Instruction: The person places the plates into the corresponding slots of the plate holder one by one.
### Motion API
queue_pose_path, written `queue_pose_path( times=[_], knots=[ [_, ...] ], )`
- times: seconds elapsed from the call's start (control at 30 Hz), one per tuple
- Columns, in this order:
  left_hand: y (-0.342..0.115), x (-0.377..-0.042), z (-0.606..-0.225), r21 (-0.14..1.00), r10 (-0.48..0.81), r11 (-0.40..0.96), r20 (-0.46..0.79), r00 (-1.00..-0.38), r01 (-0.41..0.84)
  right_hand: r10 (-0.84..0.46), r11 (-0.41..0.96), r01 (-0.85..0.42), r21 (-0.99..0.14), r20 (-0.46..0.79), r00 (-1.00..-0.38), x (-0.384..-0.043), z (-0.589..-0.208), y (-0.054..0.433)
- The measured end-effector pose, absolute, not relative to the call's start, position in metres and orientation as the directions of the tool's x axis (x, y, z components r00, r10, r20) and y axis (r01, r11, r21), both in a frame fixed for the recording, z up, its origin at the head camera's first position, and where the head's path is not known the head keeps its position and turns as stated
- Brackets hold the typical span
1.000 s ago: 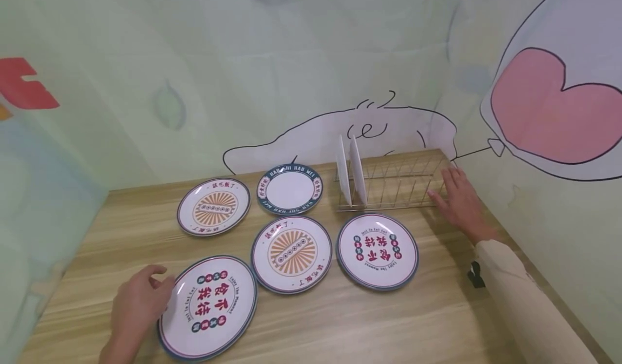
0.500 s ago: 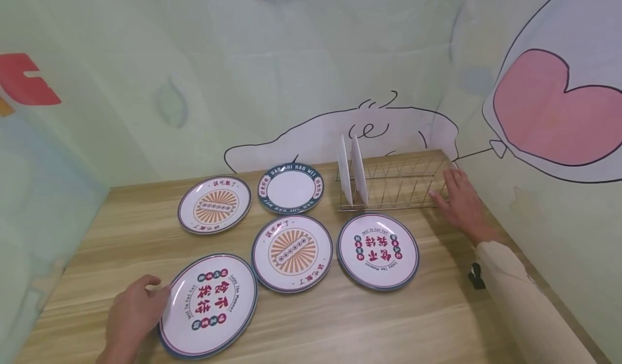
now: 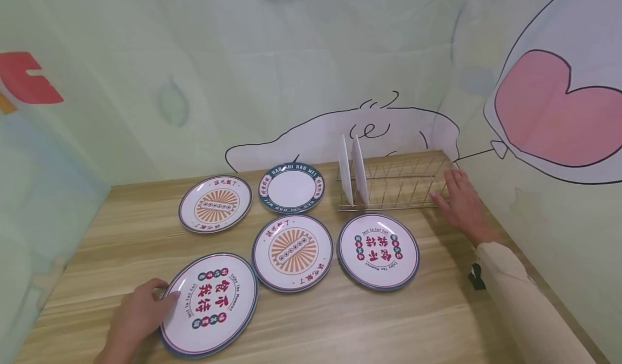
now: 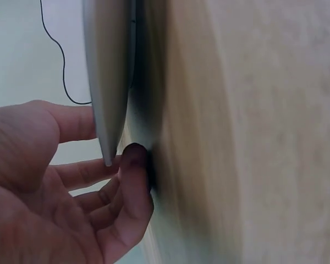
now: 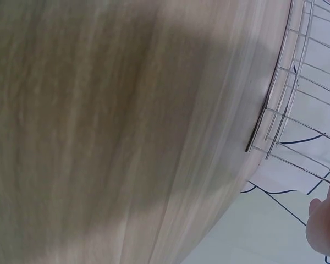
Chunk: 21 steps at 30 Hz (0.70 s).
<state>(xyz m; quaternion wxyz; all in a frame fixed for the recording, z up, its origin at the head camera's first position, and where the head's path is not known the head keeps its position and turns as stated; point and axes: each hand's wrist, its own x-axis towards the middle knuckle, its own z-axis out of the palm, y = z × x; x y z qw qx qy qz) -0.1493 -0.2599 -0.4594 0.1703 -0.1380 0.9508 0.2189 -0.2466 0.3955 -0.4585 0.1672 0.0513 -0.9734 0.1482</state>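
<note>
Compared with half a second ago, the front-left red-lettered plate (image 3: pixel 211 305) on the table (image 3: pixel 335 337) is overlapped further by the left hand (image 3: pixel 141 312); its rim is pinched, so a hold seems established. The wire rack (image 3: pixel 384 208)'s right end is touched by the right hand (image 3: pixel 464 204), fingers extended.

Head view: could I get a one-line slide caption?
Left hand grips the nearest plate by its rim; right hand touches a wire rack holding two standing plates.
</note>
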Motion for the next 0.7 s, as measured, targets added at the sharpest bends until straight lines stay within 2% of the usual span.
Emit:
queue_pose_path(
  times=[0.2,0.7],
  knots=[
    [-0.2551,-0.1501,-0.4578,0.373,-0.122,0.886,-0.386,-0.914,-0.276,-0.042,0.951,-0.144,-0.272,0.349,-0.936,-0.2456,-0.4572,0.3952],
    [-0.2524,-0.1493,-0.466,0.397,-0.113,0.87,-0.418,-0.901,-0.293,-0.039,0.953,-0.141,-0.267,0.356,-0.934,-0.2449,-0.4582,0.3941]
  ],
)
